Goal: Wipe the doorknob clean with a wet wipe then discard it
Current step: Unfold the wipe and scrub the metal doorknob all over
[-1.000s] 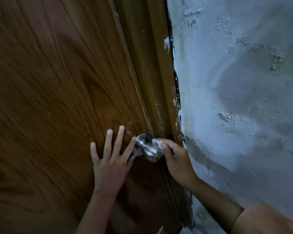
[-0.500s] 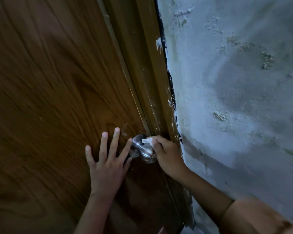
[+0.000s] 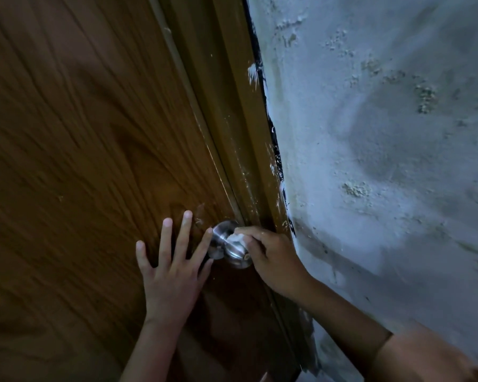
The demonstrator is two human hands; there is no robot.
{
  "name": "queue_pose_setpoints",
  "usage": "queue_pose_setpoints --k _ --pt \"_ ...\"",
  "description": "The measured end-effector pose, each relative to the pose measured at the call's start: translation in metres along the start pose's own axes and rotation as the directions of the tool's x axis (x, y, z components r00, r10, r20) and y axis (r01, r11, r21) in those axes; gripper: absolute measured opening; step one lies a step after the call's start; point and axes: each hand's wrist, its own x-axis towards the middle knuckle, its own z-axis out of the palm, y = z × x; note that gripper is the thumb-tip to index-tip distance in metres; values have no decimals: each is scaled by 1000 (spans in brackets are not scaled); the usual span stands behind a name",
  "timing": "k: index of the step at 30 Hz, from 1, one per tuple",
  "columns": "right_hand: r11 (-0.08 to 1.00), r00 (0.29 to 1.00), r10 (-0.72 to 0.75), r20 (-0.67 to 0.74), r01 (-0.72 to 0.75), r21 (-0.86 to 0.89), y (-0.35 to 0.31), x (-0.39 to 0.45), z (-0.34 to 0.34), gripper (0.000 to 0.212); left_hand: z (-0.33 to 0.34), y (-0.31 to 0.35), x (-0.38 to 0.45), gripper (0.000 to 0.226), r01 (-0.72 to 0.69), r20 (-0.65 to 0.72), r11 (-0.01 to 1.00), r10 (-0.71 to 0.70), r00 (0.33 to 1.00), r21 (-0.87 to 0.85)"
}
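Wooden door (image 3: pixel 80 147) | right hand (image 3: pixel 276 257) presses wipe (image 3: pixel 236 239) on doorknob (image 3: pixel 232 250)

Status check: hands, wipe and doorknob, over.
Left hand flat on door. Right hand pressing wet wipe on doorknob. Nothing obstructing.

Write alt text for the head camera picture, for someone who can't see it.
A right hand presses a white wet wipe onto a shiny metal doorknob on a brown wooden door. The left hand lies flat on the door beside the knob, fingers spread; a rough pale wall is at right.
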Motion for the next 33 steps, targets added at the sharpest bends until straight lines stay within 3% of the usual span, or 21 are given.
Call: queue_pose_setpoints --k 6,9,12,15,17,20,23,26,28,33 --pt "947 955 288 73 -295 130 11 14 0 26 -1 0 2 63 5 -5 1000 -5 1000 -10" --pt "961 962 269 46 -272 60 10 5 -3 25 -1 0 2 62 13 -7 1000 -13 1000 -20" --pt "989 998 69 -11 -70 -132 -1 -5 -6 29 0 0 2 61 5 -3 1000 -5 1000 -10" --pt "985 996 -81 38 86 -152 -10 -2 -6 30 1 0 1 61 0 -8 1000 0 1000 -9" --pt "991 999 -35 34 39 -126 -10 2 -4 29 1 0 1 62 1 -11 1000 -1 1000 -10" --pt "982 982 187 29 -187 14 -5 8 -4 29 -1 0 2 62 2 1 1000 -2 1000 -16" --pt "858 899 428 97 -437 269 3 8 -3 26 -1 0 2 61 0 6 1000 1 1000 -17" --pt "569 800 549 242 -569 594 2 1 -1 20 -1 1 2 61 6 3 1000 -6 1000 -18" --pt "447 753 596 280 -601 663 0 -3 -1 17 -2 0 2 62 4 7 1000 -4 1000 -10" --pt "304 702 587 404 -653 693 -2 -18 -1 26 -1 0 1 64 -1 -4 1000 1 1000 -1"
